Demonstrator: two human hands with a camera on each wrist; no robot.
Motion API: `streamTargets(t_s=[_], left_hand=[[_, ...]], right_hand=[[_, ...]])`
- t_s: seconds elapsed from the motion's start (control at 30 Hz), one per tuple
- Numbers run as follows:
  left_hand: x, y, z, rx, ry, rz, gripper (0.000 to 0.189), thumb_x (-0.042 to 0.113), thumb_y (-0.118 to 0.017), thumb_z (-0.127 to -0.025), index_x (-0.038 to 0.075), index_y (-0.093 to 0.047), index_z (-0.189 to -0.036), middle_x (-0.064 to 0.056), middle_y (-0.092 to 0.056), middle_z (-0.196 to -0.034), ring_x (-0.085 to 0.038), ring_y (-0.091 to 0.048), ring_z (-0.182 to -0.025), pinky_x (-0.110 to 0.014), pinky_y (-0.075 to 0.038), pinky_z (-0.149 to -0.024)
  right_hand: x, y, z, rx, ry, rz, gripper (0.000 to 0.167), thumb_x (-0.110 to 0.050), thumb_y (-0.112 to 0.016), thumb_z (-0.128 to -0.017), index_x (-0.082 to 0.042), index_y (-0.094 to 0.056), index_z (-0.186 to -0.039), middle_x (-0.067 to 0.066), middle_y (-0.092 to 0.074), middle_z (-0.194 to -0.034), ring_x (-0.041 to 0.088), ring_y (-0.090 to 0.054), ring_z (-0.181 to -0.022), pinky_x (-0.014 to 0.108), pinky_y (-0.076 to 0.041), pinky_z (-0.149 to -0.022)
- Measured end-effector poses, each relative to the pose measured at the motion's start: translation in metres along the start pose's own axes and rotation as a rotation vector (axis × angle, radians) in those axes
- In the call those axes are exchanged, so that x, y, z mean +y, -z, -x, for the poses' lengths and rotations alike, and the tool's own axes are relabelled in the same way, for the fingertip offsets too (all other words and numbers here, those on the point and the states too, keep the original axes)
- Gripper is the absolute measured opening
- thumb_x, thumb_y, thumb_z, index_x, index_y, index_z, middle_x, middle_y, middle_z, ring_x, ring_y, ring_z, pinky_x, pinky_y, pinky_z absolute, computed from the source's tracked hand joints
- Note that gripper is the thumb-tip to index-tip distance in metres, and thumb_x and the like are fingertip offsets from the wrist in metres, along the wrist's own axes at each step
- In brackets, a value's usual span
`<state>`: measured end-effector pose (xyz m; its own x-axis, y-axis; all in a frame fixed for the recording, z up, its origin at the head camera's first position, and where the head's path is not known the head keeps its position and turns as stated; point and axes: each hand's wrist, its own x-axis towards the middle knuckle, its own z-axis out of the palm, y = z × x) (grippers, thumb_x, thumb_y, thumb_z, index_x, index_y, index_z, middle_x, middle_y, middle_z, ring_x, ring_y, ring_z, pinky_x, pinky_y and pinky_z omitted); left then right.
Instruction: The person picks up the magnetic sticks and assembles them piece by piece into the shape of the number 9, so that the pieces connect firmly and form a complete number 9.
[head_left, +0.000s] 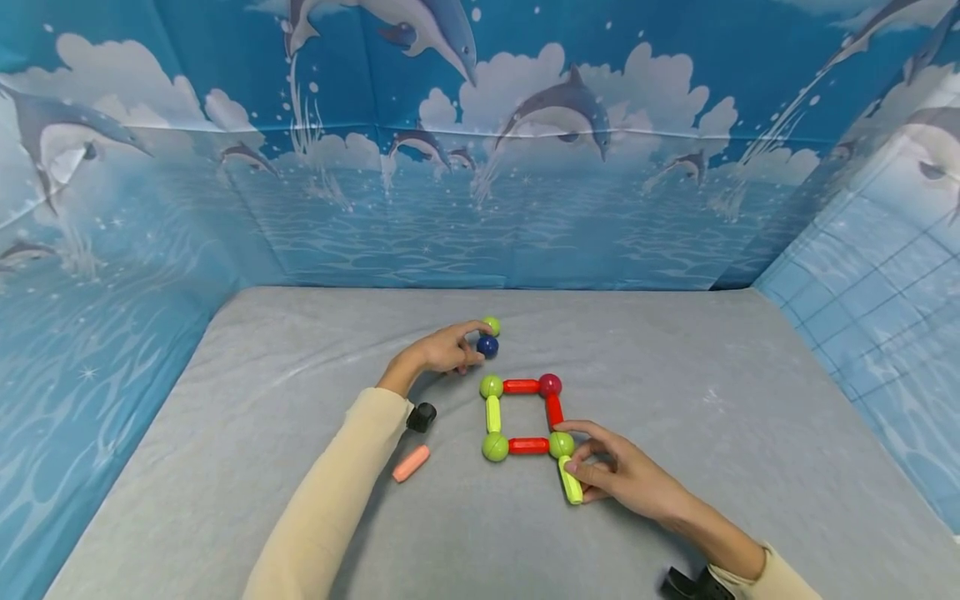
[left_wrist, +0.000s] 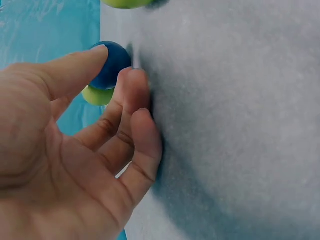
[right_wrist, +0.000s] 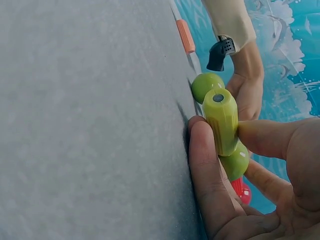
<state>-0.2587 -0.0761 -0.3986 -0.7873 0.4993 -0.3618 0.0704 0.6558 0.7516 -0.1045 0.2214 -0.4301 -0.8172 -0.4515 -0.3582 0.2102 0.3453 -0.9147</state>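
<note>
Toward the back of the table, my left hand (head_left: 448,347) has its thumb and fingers around a dark blue ball (head_left: 487,347). In the left wrist view the thumb tip lies on the blue ball (left_wrist: 112,65). Just behind it is a green ball (head_left: 492,325). My right hand (head_left: 626,475) pinches a yellow-green magnetic rod (head_left: 570,481) between thumb and fingers. The rod's far end meets the green corner ball (head_left: 561,444) of a square built from rods and balls. One end of this rod (right_wrist: 222,120), with a round dark centre, faces the right wrist camera.
The square's other corners are a red ball (head_left: 550,384) and two green balls, with red rods (head_left: 528,446) and a yellow-green rod (head_left: 492,414) between. A loose orange rod (head_left: 411,463) lies beside the left forearm. A dolphin-print curtain (head_left: 480,208) stands behind the grey tabletop (head_left: 712,375).
</note>
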Motion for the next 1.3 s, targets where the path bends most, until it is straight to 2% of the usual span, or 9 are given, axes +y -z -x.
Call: streamTargets(t_s=[0.2, 0.33, 0.43, 0.57, 0.67, 0.8, 0.9, 1.07, 1.3], left_hand=[[-0.002, -0.007, -0.003, 0.048, -0.010, -0.010, 0.041, 0.020, -0.060, -0.102, 0.021, -0.049, -0.141, -0.010, -0.062, -0.086, -0.019, -0.055, -0.071, -0.028, -0.041, -0.063], [-0.003, -0.011, -0.002, 0.086, -0.046, -0.073, 0.033, 0.021, -0.061, -0.102, 0.019, -0.052, -0.133, -0.009, -0.062, -0.081, -0.017, -0.055, -0.069, -0.027, -0.041, -0.065], [-0.002, -0.012, 0.002, 0.089, -0.076, -0.114, 0.032, 0.022, -0.060, -0.102, 0.017, -0.051, -0.132, -0.009, -0.064, -0.083, -0.017, -0.055, -0.069, -0.027, -0.041, -0.066], [-0.001, -0.013, 0.010, 0.087, -0.119, -0.120, 0.034, 0.021, -0.059, -0.103, 0.015, -0.050, -0.135, -0.012, -0.066, -0.092, -0.020, -0.061, -0.075, -0.029, -0.044, -0.068], [0.004, -0.016, 0.020, 0.087, -0.171, -0.111, 0.035, 0.021, -0.058, -0.103, 0.013, -0.049, -0.136, -0.014, -0.066, -0.099, -0.026, -0.065, -0.080, -0.029, -0.048, -0.069], [0.016, -0.023, 0.042, 0.077, -0.260, -0.119, 0.035, 0.021, -0.059, -0.102, 0.013, -0.049, -0.135, -0.016, -0.067, -0.100, -0.028, -0.066, -0.081, -0.030, -0.051, -0.069], [0.025, -0.032, 0.061, 0.061, -0.308, -0.132, 0.034, 0.021, -0.061, -0.102, 0.014, -0.050, -0.133, -0.015, -0.068, -0.098, -0.022, -0.063, -0.077, -0.029, -0.051, -0.069], [0.034, -0.053, 0.087, 0.030, -0.355, -0.171, 0.033, 0.022, -0.063, -0.100, 0.016, -0.051, -0.130, -0.006, -0.068, -0.091, -0.010, -0.058, -0.073, -0.025, -0.048, -0.067], [0.038, -0.088, 0.106, -0.036, -0.408, -0.173, 0.028, 0.025, -0.063, -0.101, 0.019, -0.051, -0.125, 0.005, -0.061, -0.076, -0.004, -0.050, -0.060, -0.019, -0.043, -0.060]], right_hand=[[0.002, 0.001, 0.002, 0.000, 0.011, 0.019, 0.059, -0.024, -0.067, -0.097, -0.013, -0.042, -0.150, 0.016, -0.059, -0.109, 0.025, -0.066, -0.090, 0.039, -0.060, -0.075], [0.003, 0.003, 0.003, -0.003, 0.014, 0.023, 0.059, -0.025, -0.067, -0.098, -0.014, -0.042, -0.150, 0.017, -0.059, -0.110, 0.025, -0.067, -0.090, 0.039, -0.060, -0.076], [0.003, 0.004, 0.003, -0.010, 0.022, 0.016, 0.059, -0.025, -0.066, -0.098, -0.013, -0.041, -0.150, 0.017, -0.059, -0.110, 0.025, -0.067, -0.091, 0.038, -0.060, -0.076], [0.004, 0.003, 0.003, -0.019, 0.030, 0.003, 0.059, -0.025, -0.065, -0.099, -0.012, -0.039, -0.151, 0.017, -0.058, -0.110, 0.024, -0.066, -0.091, 0.039, -0.060, -0.076], [0.004, 0.002, 0.004, -0.016, 0.026, -0.004, 0.059, -0.024, -0.065, -0.099, -0.012, -0.039, -0.151, 0.017, -0.058, -0.110, 0.024, -0.066, -0.091, 0.039, -0.060, -0.076], [0.004, 0.001, 0.004, 0.002, 0.026, 0.004, 0.061, -0.025, -0.067, -0.098, -0.012, -0.040, -0.151, 0.016, -0.059, -0.109, 0.024, -0.067, -0.089, 0.038, -0.060, -0.075], [0.003, 0.001, 0.002, 0.010, 0.033, 0.014, 0.062, -0.025, -0.068, -0.097, -0.011, -0.040, -0.151, 0.016, -0.059, -0.109, 0.025, -0.067, -0.087, 0.038, -0.060, -0.074], [0.002, 0.001, 0.001, 0.006, 0.034, 0.014, 0.061, -0.024, -0.067, -0.098, -0.011, -0.040, -0.151, 0.017, -0.059, -0.109, 0.025, -0.067, -0.087, 0.038, -0.060, -0.074], [0.001, 0.000, 0.003, 0.006, 0.043, 0.008, 0.061, -0.025, -0.067, -0.098, -0.011, -0.040, -0.150, 0.017, -0.060, -0.108, 0.026, -0.067, -0.087, 0.038, -0.060, -0.074]])
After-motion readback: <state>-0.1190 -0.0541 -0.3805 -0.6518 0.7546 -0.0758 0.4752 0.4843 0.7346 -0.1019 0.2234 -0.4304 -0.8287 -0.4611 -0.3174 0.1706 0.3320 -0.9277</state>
